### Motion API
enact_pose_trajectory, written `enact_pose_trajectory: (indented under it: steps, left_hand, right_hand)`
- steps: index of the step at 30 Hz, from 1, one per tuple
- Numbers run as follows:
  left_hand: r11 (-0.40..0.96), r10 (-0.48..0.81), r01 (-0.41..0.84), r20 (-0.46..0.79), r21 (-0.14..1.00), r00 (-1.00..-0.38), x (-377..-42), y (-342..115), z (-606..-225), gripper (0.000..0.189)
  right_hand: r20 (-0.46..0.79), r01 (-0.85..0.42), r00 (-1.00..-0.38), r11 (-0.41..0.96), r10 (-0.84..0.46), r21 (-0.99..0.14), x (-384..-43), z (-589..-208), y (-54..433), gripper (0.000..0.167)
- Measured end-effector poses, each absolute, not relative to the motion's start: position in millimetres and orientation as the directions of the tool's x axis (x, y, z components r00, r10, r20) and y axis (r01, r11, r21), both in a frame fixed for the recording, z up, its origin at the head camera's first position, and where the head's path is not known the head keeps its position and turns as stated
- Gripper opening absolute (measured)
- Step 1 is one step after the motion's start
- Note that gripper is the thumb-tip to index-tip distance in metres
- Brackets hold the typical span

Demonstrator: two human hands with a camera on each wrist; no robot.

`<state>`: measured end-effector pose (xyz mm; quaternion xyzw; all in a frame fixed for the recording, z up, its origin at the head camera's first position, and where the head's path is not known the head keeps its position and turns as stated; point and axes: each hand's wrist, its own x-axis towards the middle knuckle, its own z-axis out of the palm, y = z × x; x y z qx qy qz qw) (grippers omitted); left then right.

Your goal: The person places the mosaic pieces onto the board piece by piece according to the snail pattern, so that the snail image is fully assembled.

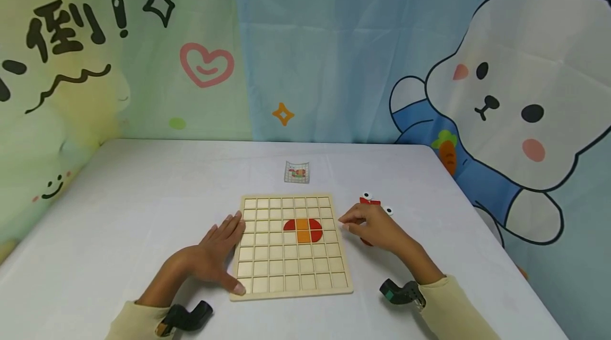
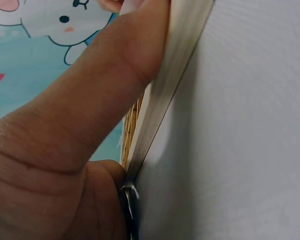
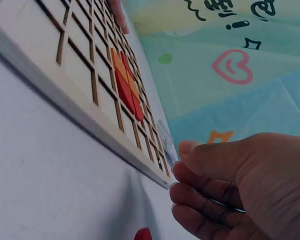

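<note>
A square wooden grid board (image 1: 267, 267) lies on the table. Three kinds of shape sit together in its upper right part: a red quarter-like piece (image 1: 289, 225), an orange block (image 1: 303, 231) and a red rounded piece (image 1: 315, 230). My left hand (image 1: 210, 252) rests along the board's left edge, fingers straight, thumb on the near left corner. Just off the right edge hovers my right hand (image 1: 374, 226), thumb and fingertips bent close together. Whether they pinch a small piece I cannot tell. Under and behind it lie red pieces (image 1: 375, 202), partly hidden, and round eye pieces (image 1: 366, 195).
A small picture card (image 1: 297, 173) with a printed grid lies beyond the board. White cloth covers the table (image 1: 143, 197). Behind it hangs a printed curtain (image 1: 324, 64). Black wrist cameras (image 1: 191, 317) sit at both cuffs, low over the table.
</note>
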<state>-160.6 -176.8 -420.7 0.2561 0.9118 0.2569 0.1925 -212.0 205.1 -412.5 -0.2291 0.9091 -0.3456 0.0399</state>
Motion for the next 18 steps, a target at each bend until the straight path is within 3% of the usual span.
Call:
enact_pose_trajectory:
  steps: [18]
  left_hand:
    - [0.730,0.567,0.363,-0.216,0.579,-0.795,-160.9,-178.0,-423.4,0.135]
  right_hand:
    - [0.023,-0.358,-0.912,0.764,-0.411,-0.537,-200.3,-418.9,241.2,0.018]
